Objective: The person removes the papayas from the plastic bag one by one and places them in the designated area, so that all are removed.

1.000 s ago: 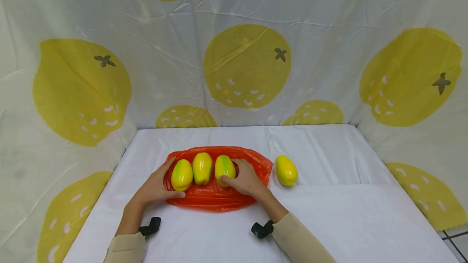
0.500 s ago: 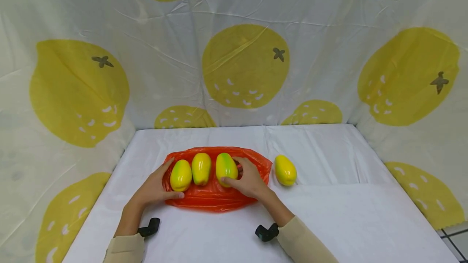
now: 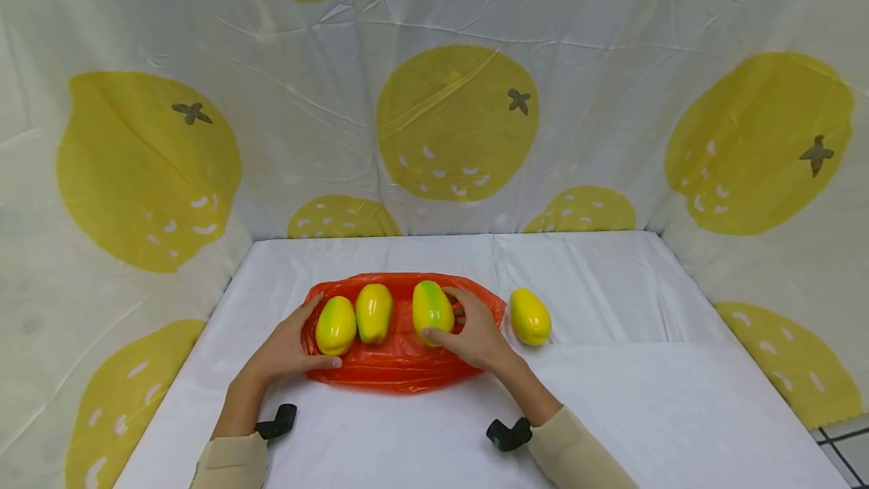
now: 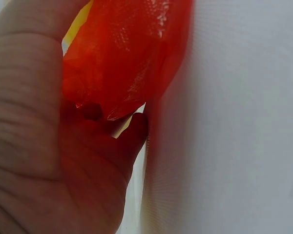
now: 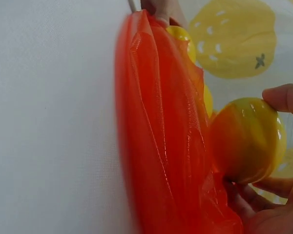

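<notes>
The head camera looks forward and down from above; the wrist views, close and sideways, share the red bag (image 3: pixel 400 376).

four fruits (image 3: pixel 531 317); two hands (image 3: pixel 479 334); seemingly one red bag (image 3: pixel 400 370)

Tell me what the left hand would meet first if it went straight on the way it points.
For the left hand, the side of the red bag comes first; behind it, most likely, the leftmost yellow fruit. Any gap is hard to judge.
</notes>
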